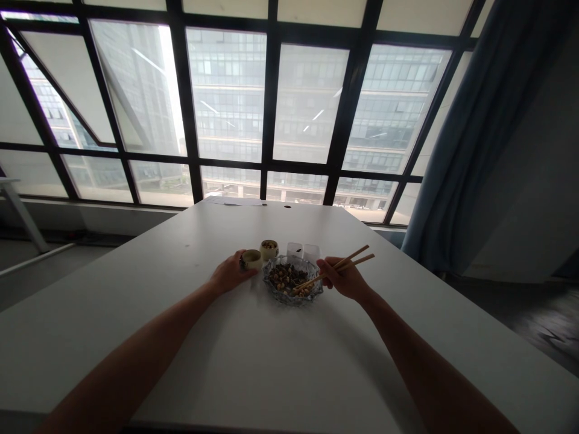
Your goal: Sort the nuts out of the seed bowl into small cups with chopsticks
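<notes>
My right hand [340, 278] is closed around a pair of wooden chopsticks [354, 259], whose tips reach into a glass bowl [270, 288]. Dark and pale brown pieces, like nuts or seeds [287, 277], fill the bowl; whether the tips pinch one I cannot tell. On the bowl's left, my left hand [230, 272] grips a small beige cup [251, 263] by its side. Little of the cup's inside shows. Just behind stands a second small cup [269, 249] holding pale brown pieces. Two clear square containers [311, 251] stand behind the bowl, one with a dark piece in it.
The white table [253, 361] stretches away to the windows. Papers [235, 201] lie at its far end, near a dark round spot [287, 207]. A blue curtain [452, 163] hangs at the right, and a white table leg [25, 217] stands at the left.
</notes>
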A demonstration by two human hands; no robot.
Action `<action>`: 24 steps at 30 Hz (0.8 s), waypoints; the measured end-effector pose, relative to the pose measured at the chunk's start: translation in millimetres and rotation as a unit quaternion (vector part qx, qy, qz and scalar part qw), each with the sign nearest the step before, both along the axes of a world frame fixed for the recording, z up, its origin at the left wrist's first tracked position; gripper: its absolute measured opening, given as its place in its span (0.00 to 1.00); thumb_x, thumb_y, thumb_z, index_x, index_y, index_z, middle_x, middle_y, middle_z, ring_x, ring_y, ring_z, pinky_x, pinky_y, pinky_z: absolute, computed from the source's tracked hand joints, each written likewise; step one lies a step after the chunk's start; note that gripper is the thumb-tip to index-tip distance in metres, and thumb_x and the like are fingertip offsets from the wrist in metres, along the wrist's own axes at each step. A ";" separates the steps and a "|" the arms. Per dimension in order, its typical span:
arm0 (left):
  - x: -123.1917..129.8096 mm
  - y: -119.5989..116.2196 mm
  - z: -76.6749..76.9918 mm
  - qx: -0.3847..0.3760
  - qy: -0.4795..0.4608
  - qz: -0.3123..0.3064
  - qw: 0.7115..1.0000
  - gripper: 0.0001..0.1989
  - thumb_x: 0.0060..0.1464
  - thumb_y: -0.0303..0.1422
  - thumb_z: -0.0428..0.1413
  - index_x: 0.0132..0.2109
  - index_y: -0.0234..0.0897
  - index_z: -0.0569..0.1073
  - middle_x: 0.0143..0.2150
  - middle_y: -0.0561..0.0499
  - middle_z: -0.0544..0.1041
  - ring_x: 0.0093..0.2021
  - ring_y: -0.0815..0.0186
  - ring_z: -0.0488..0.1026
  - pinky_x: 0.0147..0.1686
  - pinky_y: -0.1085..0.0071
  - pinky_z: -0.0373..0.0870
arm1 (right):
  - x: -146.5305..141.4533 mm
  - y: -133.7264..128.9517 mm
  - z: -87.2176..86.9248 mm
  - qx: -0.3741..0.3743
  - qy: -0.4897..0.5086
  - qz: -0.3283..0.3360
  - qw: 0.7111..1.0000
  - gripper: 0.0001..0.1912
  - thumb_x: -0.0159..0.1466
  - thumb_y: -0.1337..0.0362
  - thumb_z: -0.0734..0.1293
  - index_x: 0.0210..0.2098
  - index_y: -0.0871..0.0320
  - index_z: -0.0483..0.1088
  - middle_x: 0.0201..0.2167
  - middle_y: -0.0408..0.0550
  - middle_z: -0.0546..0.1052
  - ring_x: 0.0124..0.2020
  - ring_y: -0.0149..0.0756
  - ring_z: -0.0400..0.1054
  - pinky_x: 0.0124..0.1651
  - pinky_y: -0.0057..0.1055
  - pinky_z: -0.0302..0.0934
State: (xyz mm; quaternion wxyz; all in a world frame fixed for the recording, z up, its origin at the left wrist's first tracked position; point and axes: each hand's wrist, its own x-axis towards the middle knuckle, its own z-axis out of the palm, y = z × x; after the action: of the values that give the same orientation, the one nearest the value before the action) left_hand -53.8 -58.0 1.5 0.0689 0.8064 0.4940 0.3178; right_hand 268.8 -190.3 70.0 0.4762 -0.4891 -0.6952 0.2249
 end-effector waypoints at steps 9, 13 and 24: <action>0.7 -0.1 1.6 -0.012 0.008 0.001 1.000 0.37 0.51 0.54 0.60 0.63 0.39 0.65 0.53 0.41 0.80 0.51 0.50 0.79 0.47 0.60 0.76 | 3.6 1.9 -2.0 0.009 0.014 -0.029 0.999 0.33 0.62 0.34 0.63 0.21 0.58 0.69 0.12 0.44 0.70 0.13 0.29 0.63 0.16 0.24 0.56; 0.4 0.1 0.9 -0.011 0.008 0.002 1.000 0.37 0.51 0.53 0.60 0.63 0.39 0.65 0.54 0.41 0.80 0.51 0.50 0.79 0.47 0.61 0.75 | 4.4 1.0 -0.9 0.000 -0.003 -0.015 1.000 0.33 0.62 0.33 0.63 0.21 0.57 0.69 0.12 0.44 0.70 0.13 0.29 0.63 0.17 0.24 0.57; 0.2 -1.2 2.4 -0.011 0.006 -0.001 1.000 0.38 0.51 0.54 0.60 0.63 0.39 0.65 0.54 0.40 0.79 0.51 0.49 0.79 0.47 0.60 0.76 | 1.0 0.2 -1.2 0.007 0.018 -0.016 1.000 0.32 0.61 0.34 0.64 0.21 0.57 0.69 0.12 0.43 0.71 0.12 0.28 0.62 0.15 0.24 0.55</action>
State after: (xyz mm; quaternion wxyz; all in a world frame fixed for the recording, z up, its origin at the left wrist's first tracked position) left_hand -53.7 -59.3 4.0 0.0754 0.8082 0.4970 0.3068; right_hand 269.8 -190.1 68.8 0.4954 -0.4927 -0.6805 0.2208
